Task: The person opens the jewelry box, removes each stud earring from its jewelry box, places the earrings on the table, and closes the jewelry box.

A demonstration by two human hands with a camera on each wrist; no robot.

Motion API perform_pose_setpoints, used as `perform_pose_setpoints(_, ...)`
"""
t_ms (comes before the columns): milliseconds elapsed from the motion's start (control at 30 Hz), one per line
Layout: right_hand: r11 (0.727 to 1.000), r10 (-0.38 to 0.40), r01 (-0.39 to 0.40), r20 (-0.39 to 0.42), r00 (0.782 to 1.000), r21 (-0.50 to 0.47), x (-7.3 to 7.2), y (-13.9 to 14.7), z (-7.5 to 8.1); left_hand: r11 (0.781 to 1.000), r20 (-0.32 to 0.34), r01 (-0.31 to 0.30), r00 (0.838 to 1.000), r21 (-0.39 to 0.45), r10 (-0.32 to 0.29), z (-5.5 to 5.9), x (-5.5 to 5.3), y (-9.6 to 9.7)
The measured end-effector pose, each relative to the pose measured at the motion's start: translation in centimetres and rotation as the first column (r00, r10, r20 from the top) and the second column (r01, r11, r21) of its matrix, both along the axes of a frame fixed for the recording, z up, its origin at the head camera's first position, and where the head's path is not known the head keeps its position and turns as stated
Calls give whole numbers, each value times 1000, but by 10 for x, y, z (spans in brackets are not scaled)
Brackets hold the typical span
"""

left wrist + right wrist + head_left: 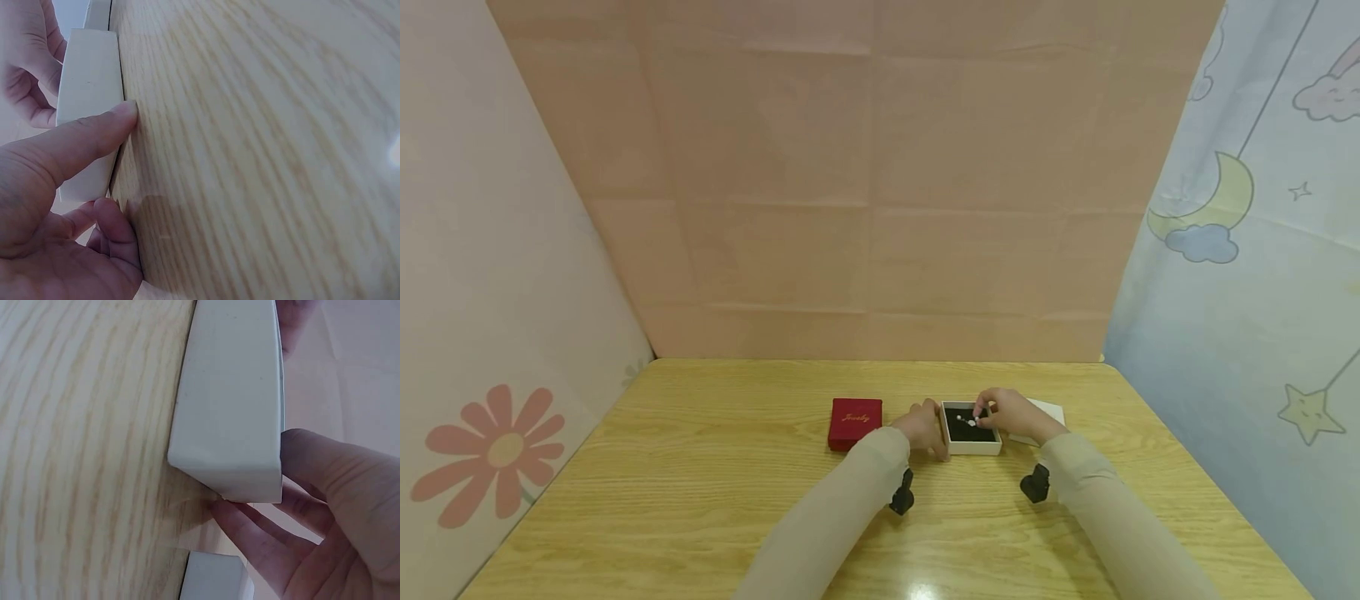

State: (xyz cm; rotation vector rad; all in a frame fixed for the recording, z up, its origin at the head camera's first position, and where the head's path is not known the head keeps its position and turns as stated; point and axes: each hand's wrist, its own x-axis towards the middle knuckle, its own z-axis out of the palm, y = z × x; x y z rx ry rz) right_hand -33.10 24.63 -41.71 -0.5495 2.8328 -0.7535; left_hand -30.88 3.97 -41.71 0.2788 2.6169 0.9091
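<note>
A white open box (pixel 973 448) with a black lining stands on the table. Jewelry with several small white pieces (pixel 972 423) lies on the lining. My left hand (pixel 925 428) rests against the box's left side, thumb toward the front corner; in the left wrist view the thumb of this hand (pixel 69 144) crosses in front of the white wall. My right hand (pixel 1015 413) reaches over the box's right wall, with thumb and forefinger pinching at the jewelry. In the right wrist view, the wall of the box (pixel 228 394) hides those fingertips.
To the left of my left hand sits a red box (pixel 854 421) with gold lettering. A white lid-like piece (pixel 1047 410) lies partly behind my right hand. The wooden table (pixel 700 467) ends at a tan backdrop (pixel 872 250).
</note>
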Motion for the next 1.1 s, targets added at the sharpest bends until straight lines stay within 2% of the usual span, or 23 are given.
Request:
perform_pose_setpoints(267,997,14,-13,17,1000,-77,2,9,3,1000,-3,0,1000,-10,0,-4,-2,2)
perform_pose_setpoints(500,991,35,-43,-60,998,-126,5,17,17,1000,-3,6,1000,3,-6,-6,-5,1)
perform_pose_setpoints(700,978,48,-65,-87,995,-200,14,20,33,1000,-15,6,1000,-7,-6,-8,-7,-1)
perform_pose_setpoints(900,948,109,-136,-108,988,-288,25,19,41,1000,-10,-1,1000,-7,1,-6,-5,-2)
perform_pose_setpoints(1100,935,190,-217,-121,974,-279,42,11,44,1000,-6,-5,1000,-9,5,-5,-4,-2)
